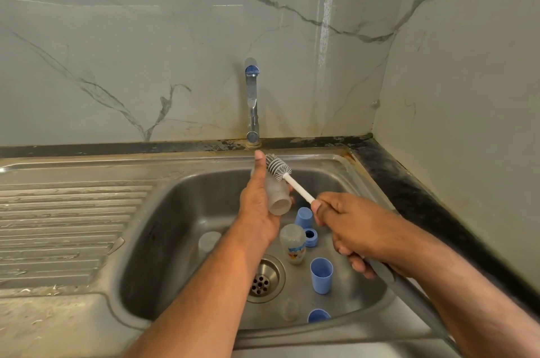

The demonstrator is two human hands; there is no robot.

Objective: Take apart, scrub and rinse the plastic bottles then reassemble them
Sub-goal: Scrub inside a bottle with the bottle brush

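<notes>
Over the steel sink [163,211] my left hand [257,205] grips a frosted clear plastic bottle [277,196], its open mouth turned toward me. My right hand [350,226] holds the long handle of a bottle brush [279,167]; its grey bristle head lies against the outside of the bottle, near my left fingertips. A second clear bottle [292,243] with a printed picture lies in the basin. Around it sit blue caps [321,275] [304,217], a blue ring [310,236] and a clear teat [289,309].
A chrome tap [252,103] with a blue top rises from the back ledge; no water shows. The drain [263,280] is in the basin floor. A clear cup-like piece [209,240] sits left in the basin. The ribbed drainboard [64,226] is to the left, a dark counter edge [409,191] to the right.
</notes>
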